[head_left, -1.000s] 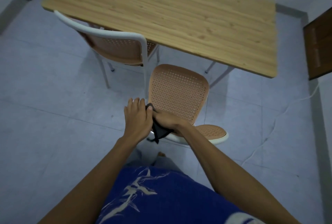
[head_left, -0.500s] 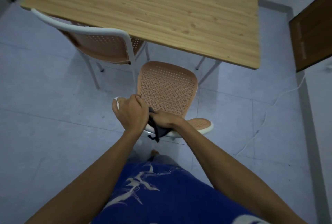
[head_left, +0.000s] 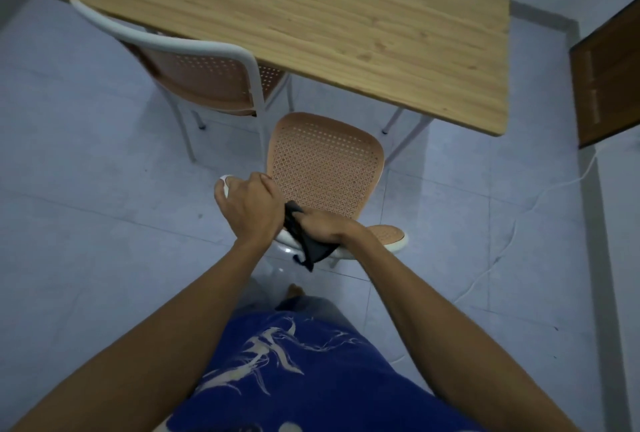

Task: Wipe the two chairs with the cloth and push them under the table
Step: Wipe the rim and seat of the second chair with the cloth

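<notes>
The near chair [head_left: 325, 165], white frame with an orange perforated seat, stands in front of the wooden table [head_left: 311, 16], seat outside the table edge. My left hand [head_left: 247, 208] grips the top rail of its white backrest at the left end. My right hand [head_left: 322, 227] holds a dark cloth [head_left: 308, 244] against the same rail, and the cloth hangs down behind it. The second chair [head_left: 207, 75], same make, stands to the left with its seat partly under the table.
A grey tiled floor [head_left: 86, 206] surrounds the chairs. A brown wooden door [head_left: 609, 82] is at the right wall, and a white cable [head_left: 502, 251] runs across the floor on the right. My knees and a foot are just behind the near chair.
My left hand closed from flat fingers to a fist around the backrest rail. The right hand and cloth stayed on the rail.
</notes>
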Demonstrator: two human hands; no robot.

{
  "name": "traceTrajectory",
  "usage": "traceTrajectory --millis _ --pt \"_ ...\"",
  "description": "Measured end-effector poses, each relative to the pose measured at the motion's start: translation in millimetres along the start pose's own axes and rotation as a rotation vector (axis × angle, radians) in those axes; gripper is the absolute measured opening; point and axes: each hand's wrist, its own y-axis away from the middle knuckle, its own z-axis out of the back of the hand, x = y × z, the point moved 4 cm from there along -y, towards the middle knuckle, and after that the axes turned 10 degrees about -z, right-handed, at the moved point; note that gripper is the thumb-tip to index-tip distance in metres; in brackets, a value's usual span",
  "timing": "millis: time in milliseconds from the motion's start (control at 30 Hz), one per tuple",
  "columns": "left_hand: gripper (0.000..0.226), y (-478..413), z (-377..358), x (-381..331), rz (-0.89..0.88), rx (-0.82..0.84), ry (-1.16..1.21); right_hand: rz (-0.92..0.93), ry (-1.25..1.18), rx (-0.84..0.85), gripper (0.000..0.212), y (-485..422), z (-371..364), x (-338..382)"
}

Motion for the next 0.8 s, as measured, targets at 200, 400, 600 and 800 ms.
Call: traceTrajectory --millis 200,400,600,800 --pt "0.044 2.0 1.3 0.2 -0.005 -0.003 0.008 -0.252 0.2 0.032 0.045 23.0 26.1 -71.7" --pt "0.042 5.1 1.6 -0.8 -0.055 -0.019 -0.018 -0.042 0.121 -0.158 0.05 51.2 5.2 -46.8" --pt "0.037 30.7 -4.9 -34.7 -0.27 0.121 0.002 -0.33 0.163 0.089 0.055 15.9 34.4 -84.4" --pt "0.042 34.8 -8.7 -42.0 -0.32 0.237 -0.147 -0.274 0.232 -0.035 0.055 30.5 34.1 -100.7"
